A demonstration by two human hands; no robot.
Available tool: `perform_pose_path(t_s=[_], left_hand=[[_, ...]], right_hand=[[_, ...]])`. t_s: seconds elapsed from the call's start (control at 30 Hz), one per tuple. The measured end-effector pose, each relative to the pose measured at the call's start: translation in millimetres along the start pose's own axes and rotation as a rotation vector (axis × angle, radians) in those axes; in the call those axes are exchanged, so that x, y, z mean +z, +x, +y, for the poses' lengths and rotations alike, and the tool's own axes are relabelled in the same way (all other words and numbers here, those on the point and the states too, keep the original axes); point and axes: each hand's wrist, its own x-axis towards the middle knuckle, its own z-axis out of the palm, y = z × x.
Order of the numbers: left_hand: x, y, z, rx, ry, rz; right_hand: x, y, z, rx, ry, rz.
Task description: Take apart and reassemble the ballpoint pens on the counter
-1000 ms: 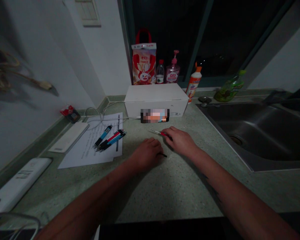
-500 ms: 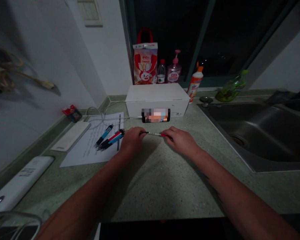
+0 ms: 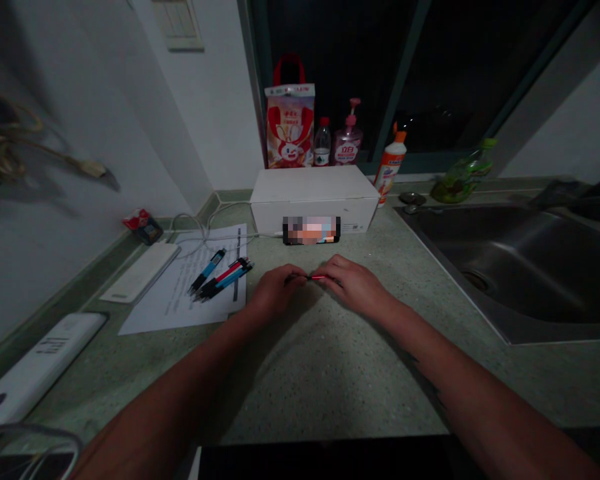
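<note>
The left hand (image 3: 277, 288) and the right hand (image 3: 353, 283) cover most of a thin red and black thing (image 3: 319, 277). Only a short bit shows, too small to tell if it is one piece or two. Blurry squares cover most of the phone (image 3: 311, 231) screen. The white box (image 3: 313, 185) hides the bottoms of the red bag (image 3: 290, 127) and the pink pump bottle (image 3: 347, 143). Words on the paper (image 3: 177, 287) are too tiny to read, and pens (image 3: 229, 279) cover some. The sink (image 3: 530, 267) runs off the right edge. The top cuts off the wall switch (image 3: 177, 25).
</note>
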Motion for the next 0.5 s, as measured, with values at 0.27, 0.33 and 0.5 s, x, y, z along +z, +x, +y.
perform_pose_path(t_s=[0.27,0.33,0.5], left_hand=[[-2.1,-1.4,3.2,0.013,-0.028,0.076],[-0.9,-1.7,2.0,0.018,-0.027,0.083],[0.9,-1.8,1.9,-0.004,-0.016,0.066]], right_hand=[[4.2,0.5,-4.3,0.062,0.05,-0.029],[4.7,0.9,-6.2,0.081,0.043,-0.038],[5.8,1.9,-9.4,0.101,0.051,-0.048]])
